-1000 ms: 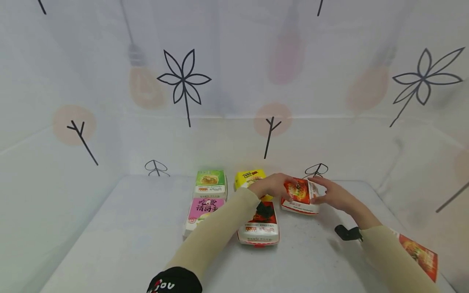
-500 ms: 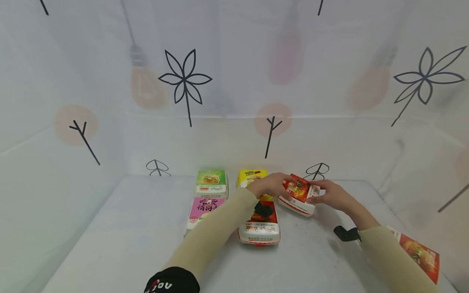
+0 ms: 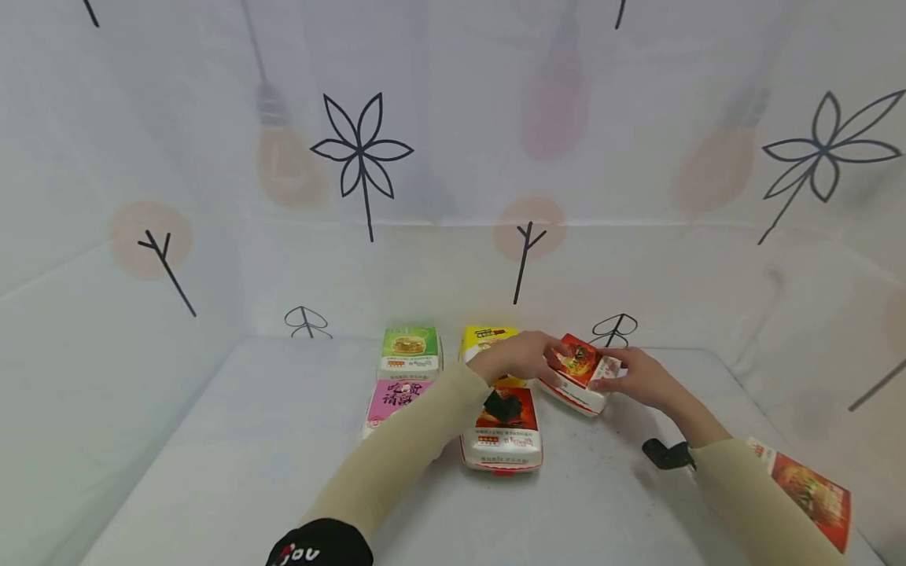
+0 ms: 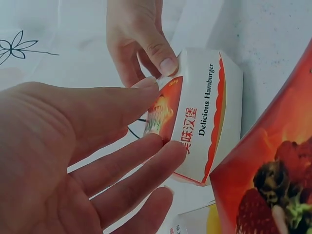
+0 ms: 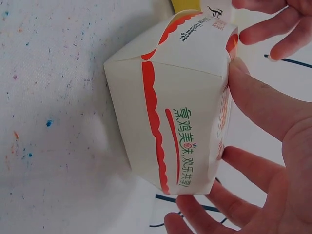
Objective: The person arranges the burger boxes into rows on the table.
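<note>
A white hamburger box (image 3: 576, 369) with a red printed lid stands turned at an angle on the right side of the back row. My right hand (image 3: 640, 381) holds it from the right; the right wrist view shows the thumb at the lid's edge and fingers along the far side. My left hand (image 3: 520, 358) reaches over from the left with fingers spread and nearly straight, fingertips at the lid of the box (image 4: 195, 122). Contact of those fingertips is hard to tell. Beneath the left wrist is a yellow box (image 3: 488, 338), partly hidden.
A green box (image 3: 409, 352) and a purple box (image 3: 395, 398) form a column at left, the purple one partly behind my left sleeve. Another red-lidded box (image 3: 502, 448) sits in front of the yellow one. A red-printed box (image 3: 812, 495) shows beside my right forearm, on the white table (image 3: 248, 472).
The hamburger box has turned and shifted slightly left, toward the yellow box, with my right hand following it. My left hand has barely moved.
</note>
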`<state>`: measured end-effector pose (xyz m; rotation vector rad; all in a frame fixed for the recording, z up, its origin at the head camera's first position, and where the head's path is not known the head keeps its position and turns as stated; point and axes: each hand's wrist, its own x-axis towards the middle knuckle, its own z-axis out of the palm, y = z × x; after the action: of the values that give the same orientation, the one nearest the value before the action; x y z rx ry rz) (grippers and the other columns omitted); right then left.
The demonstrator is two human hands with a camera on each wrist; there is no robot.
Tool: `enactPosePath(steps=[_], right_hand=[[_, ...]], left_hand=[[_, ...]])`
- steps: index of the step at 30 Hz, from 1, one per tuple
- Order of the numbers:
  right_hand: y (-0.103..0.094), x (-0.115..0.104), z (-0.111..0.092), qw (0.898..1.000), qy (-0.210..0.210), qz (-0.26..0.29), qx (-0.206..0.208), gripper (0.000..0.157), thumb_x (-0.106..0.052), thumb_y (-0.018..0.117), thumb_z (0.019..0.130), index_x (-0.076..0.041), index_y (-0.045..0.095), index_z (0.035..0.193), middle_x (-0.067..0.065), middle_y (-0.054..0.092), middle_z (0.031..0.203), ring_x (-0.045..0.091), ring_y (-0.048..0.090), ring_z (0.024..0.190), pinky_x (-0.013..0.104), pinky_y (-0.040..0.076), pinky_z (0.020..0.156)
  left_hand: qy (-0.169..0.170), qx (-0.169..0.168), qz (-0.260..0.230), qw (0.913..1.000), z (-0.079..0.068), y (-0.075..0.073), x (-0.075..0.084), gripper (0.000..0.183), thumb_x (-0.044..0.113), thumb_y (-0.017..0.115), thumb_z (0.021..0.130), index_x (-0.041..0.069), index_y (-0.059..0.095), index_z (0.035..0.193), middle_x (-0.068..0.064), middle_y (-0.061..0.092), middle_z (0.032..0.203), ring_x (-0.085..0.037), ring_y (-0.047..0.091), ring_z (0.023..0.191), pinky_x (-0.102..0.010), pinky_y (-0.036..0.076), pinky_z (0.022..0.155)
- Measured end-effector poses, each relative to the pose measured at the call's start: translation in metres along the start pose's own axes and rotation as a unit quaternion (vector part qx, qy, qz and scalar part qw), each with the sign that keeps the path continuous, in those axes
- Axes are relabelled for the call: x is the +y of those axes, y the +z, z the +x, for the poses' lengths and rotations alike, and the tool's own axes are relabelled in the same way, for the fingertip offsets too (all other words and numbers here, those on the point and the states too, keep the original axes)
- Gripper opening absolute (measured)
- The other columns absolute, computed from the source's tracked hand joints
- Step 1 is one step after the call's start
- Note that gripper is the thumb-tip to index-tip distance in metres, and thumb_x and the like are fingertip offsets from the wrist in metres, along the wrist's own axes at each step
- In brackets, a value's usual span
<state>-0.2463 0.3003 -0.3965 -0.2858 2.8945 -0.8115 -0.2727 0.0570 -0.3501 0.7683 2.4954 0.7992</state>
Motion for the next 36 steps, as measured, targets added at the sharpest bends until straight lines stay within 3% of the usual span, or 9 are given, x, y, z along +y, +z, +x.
enactPosePath(steps=[7,14,20,27,36], right_hand=[[-0.003,0.002,-0.002,1.0,0.022,0.012,-0.003,0.084,-0.049,0.076,0.084,0.003,0.047,0.143,0.035,0.043,0.136,0.052,0.045,0.119,0.061,0.05,0.085],[-0.005,0.008,-0.006,0.999,0.018,0.032,-0.007,0.074,-0.036,0.077,0.087,0.002,0.048,0.144,0.035,0.045,0.135,0.051,0.045,0.12,0.064,0.047,0.089],[-0.002,0.01,-0.008,0.998,0.01,0.063,-0.017,0.074,-0.026,0.076,0.087,0.0,0.043,0.148,0.036,0.035,0.139,0.051,0.039,0.122,0.067,0.042,0.093],[0.002,0.008,-0.006,0.997,0.012,0.079,-0.002,0.075,-0.031,0.076,0.088,-0.003,0.042,0.149,0.036,0.033,0.142,0.053,0.038,0.124,0.067,0.04,0.095],[0.007,0.001,-0.005,0.997,0.035,0.07,0.028,0.077,-0.036,0.076,0.088,-0.002,0.044,0.148,0.037,0.038,0.137,0.05,0.042,0.117,0.062,0.042,0.091]], left_hand=[[-0.008,-0.013,-0.01,0.9998,-0.002,0.002,0.0,0.055,0.021,0.078,0.088,0.019,0.058,0.139,0.004,0.066,0.125,-0.011,0.056,0.111,-0.03,0.046,0.098],[-0.004,-0.002,0.029,0.9996,-0.001,0.005,0.0,0.06,0.025,0.079,0.087,0.023,0.056,0.143,0.004,0.059,0.137,-0.011,0.051,0.119,-0.031,0.041,0.104],[-0.002,0.01,0.048,0.9988,0.007,0.009,-0.001,0.061,0.028,0.079,0.086,0.025,0.056,0.143,0.004,0.055,0.141,-0.012,0.049,0.119,-0.031,0.04,0.106],[-0.004,0.042,0.055,0.9976,0.017,0.013,0.001,0.055,0.03,0.078,0.087,0.026,0.06,0.139,0.006,0.057,0.139,-0.013,0.049,0.125,-0.031,0.04,0.106],[-0.027,0.095,0.021,0.9949,0.027,0.02,0.006,0.044,0.027,0.08,0.085,0.026,0.069,0.128,0.008,0.063,0.128,-0.013,0.053,0.111,-0.031,0.046,0.095]])
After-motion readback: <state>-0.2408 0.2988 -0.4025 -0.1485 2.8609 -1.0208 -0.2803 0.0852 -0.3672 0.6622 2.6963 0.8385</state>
